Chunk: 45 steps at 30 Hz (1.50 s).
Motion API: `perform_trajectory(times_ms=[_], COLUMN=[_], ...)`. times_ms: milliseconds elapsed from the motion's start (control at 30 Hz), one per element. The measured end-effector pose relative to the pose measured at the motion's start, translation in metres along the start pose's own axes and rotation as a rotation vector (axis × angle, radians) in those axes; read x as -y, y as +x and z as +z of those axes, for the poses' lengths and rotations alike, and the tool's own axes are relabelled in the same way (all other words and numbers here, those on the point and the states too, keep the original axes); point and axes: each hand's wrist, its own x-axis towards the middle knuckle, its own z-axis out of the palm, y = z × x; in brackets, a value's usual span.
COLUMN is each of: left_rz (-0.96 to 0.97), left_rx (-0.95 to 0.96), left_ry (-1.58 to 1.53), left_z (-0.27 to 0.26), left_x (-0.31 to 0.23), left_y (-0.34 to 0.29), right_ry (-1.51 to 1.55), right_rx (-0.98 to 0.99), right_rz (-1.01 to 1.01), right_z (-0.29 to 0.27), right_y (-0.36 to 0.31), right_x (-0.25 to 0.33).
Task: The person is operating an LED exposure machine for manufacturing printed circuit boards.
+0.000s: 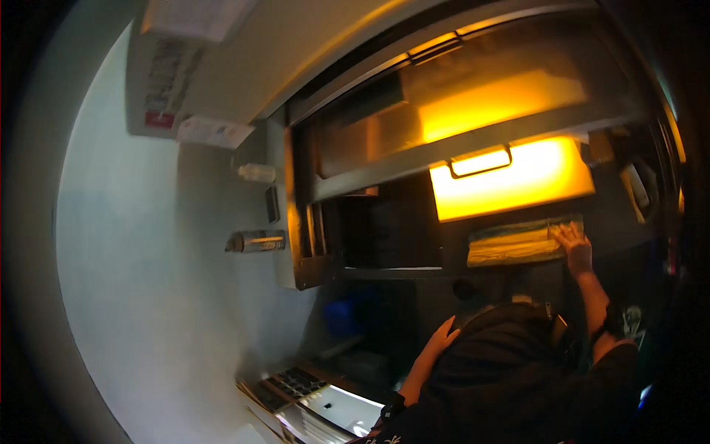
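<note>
My right hand (pixel 575 243) reaches forward to the right end of a flat, long bundle (pixel 514 243) of pale strips or sheets in what looks like clear wrapping. Its fingers lie spread on the bundle's top; what the bundle holds is too blurred to name. Close to my dark clothing, my left hand (pixel 444 337) is low with its fingers stretched out, holding nothing that I can see. Just beyond the bundle glows a bright yellow lit panel (pixel 510 196).
A dark-framed cabinet with a raised cover (pixel 488 96) and a black handle (pixel 481 172) stands ahead. On the left ledge are a spray can (pixel 257 241) and a white bottle (pixel 257 173). A blue object (pixel 342 317) sits low in shadow. A dark-celled tray (pixel 296 385) lies lower left.
</note>
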Motion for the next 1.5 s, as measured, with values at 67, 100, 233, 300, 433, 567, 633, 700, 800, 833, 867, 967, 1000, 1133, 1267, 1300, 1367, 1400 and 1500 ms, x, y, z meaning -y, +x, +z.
perform_trajectory(times_ms=[67, 100, 233, 300, 433, 567, 633, 700, 800, 833, 867, 967, 1000, 1133, 1267, 1300, 1367, 1400, 1500], left_rz=[-0.232, -0.275, -0.289, -0.266, -0.278, -0.109, 0.069, 0.262, 0.045, -0.043, -0.081, -0.206, -0.317, -0.19, -0.128, -0.066, 0.03, 0.157, 0.322], left_rx=[0.102, 0.154, 0.204, 0.215, 0.22, 0.363, 0.272, -0.101, 0.093, 0.204, 0.269, 0.25, 0.205, 0.195, 0.157, 0.1, 0.08, -0.016, -0.118], left_ry=[-0.129, -0.145, -0.094, -0.085, -0.037, 0.017, 0.257, 0.824, 0.268, 0.088, -0.012, -0.021, 0.016, 0.225, 0.215, 0.218, 0.205, 0.13, 0.019], left_z=[-0.002, -0.005, -0.036, -0.043, -0.083, -0.045, -0.055, -0.131, -0.135, -0.136, -0.14, -0.192, -0.218, -0.248, -0.267, -0.273, -0.271, -0.265, -0.274], left_x=[0.043, 0.051, 0.078, 0.093, 0.093, 0.108, 0.228, 0.338, 0.337, 0.298, 0.268, 0.251, 0.264, 0.316, 0.335, 0.336, 0.319, 0.306, 0.244], left_y=[-0.021, -0.024, -0.036, -0.039, -0.04, -0.041, -0.047, -0.041, -0.063, -0.072, -0.085, -0.099, -0.111, -0.134, -0.111, -0.103, -0.087, -0.076, -0.062], right_ry=[-0.012, -0.025, 0.007, 0.397, -0.098, 0.145, 0.234, 0.332, 0.233, 0.142, 0.056, -0.146, -0.177, -0.285, -0.277, -0.303, -0.368, -0.408, -0.481], right_rx=[0.072, 0.057, -0.04, -0.141, 0.204, 0.033, -0.204, -0.509, -0.535, -0.373, -0.239, -0.158, -0.076, 0.164, 0.165, 0.151, 0.145, 0.184, 0.141], right_rz=[0.106, 0.13, 0.323, 0.59, 0.484, 0.268, 0.046, -0.195, -0.122, -0.024, 0.044, 0.257, 0.282, 0.3, 0.319, 0.291, 0.301, 0.265, 0.266], right_z=[0.026, 0.045, 0.059, 0.075, 0.05, 0.018, -0.04, -0.083, -0.04, -0.02, -0.032, -0.048, -0.057, -0.057, -0.029, -0.023, -0.043, -0.062, -0.115], right_y=[-0.007, -0.017, -0.013, -0.015, 0.028, -0.003, 0.077, 0.194, 0.181, 0.136, 0.098, 0.057, 0.068, 0.042, 0.0, 0.0, -0.023, -0.031, -0.064], right_x=[0.002, -0.013, 0.0, -0.004, 0.031, 0.056, 0.131, 0.244, 0.239, 0.221, 0.211, 0.234, 0.258, 0.304, 0.334, 0.349, 0.36, 0.366, 0.38])
